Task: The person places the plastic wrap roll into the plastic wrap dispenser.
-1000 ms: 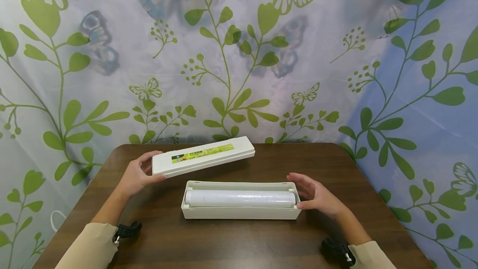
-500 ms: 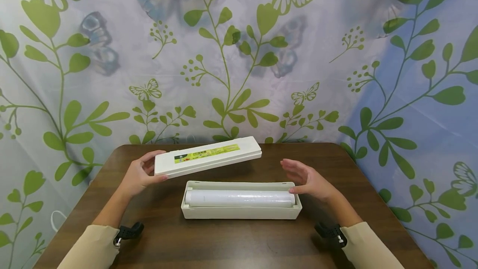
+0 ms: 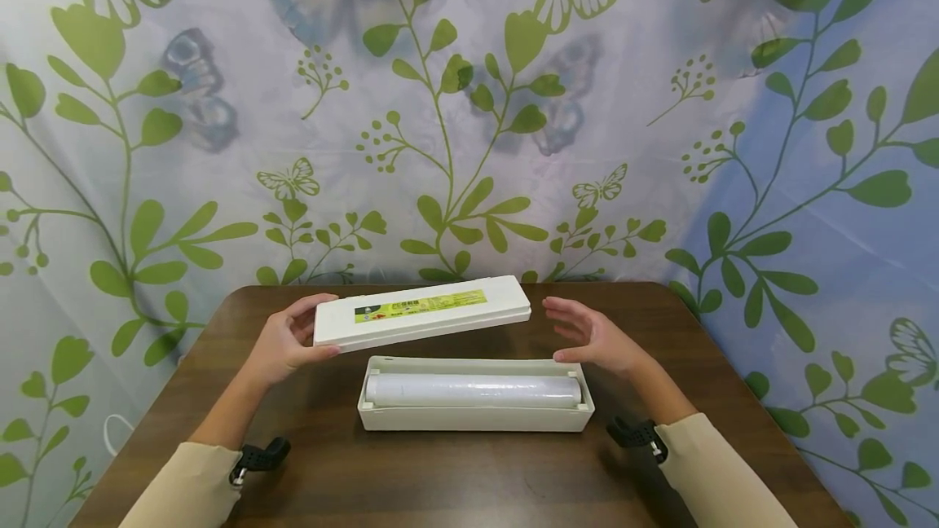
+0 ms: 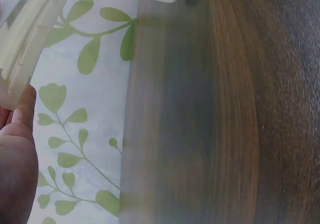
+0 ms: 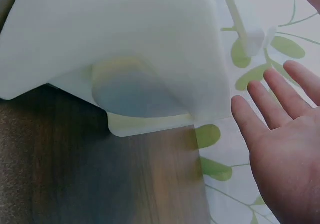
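Note:
My left hand (image 3: 286, 346) grips the left end of a long white lid (image 3: 433, 318), thumb in front and fingers behind. A yellow-green printed label runs along its top. The lid is raised behind the white cling film box (image 3: 477, 420), its right end tilted up. Inside the uncovered box lies a roll of cling film (image 3: 473, 390). Just right of the lid's far end, my right hand (image 3: 601, 342) holds nothing, its fingers spread and apart from the lid. The left wrist view shows the lid's ribbed underside (image 4: 32, 38); in the right wrist view the palm (image 5: 290, 149) faces the box.
The brown wooden table (image 3: 469, 483) carries the box near its middle. A curtain (image 3: 469, 129) with green leaves and butterflies hangs behind the table's back edge. Black straps (image 3: 262, 455) circle both wrists. A thin white loop (image 3: 113, 434) shows left of the table.
The lid has shifted right with my left hand. My right hand has left the box's right end and moved up and left, close to the lid's right end. The box stays in place.

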`<state>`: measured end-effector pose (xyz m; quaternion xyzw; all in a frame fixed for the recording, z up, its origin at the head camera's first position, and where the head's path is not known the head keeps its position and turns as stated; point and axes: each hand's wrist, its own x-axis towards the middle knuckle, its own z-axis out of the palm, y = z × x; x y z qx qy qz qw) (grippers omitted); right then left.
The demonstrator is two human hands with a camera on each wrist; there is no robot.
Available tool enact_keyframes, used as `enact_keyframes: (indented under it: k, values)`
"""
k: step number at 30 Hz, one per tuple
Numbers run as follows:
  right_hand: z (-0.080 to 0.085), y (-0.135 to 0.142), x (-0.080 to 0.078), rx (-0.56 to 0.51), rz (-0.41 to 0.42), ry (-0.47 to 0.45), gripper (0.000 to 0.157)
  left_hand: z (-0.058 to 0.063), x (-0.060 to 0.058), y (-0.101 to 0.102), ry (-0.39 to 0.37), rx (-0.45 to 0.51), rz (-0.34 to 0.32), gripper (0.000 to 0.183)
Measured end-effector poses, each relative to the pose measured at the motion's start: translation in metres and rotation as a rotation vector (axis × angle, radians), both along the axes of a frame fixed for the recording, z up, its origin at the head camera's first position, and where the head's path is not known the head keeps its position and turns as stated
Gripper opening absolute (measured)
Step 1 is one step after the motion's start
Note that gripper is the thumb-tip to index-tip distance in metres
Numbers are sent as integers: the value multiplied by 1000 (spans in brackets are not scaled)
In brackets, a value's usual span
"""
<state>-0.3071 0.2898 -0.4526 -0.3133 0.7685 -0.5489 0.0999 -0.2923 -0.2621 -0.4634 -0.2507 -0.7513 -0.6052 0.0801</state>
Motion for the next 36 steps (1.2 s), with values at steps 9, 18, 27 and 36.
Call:
enact_keyframes:
  k: [9, 18, 27, 36]
  values:
    - [5, -5, -4, -25, -25, -25, 92, 5, 4, 9, 19, 8, -44, 76]
    - [8, -11, -9, -10, -53, -19, 93, 8, 8, 20, 40, 24, -112, 74]
    - [5, -13, -9, -54, -15, -99, 92, 8, 11, 27, 51, 36, -124, 73]
    - [1, -12, -7, -85, -12, -113, 95, 10, 13, 29, 50, 23, -129, 73]
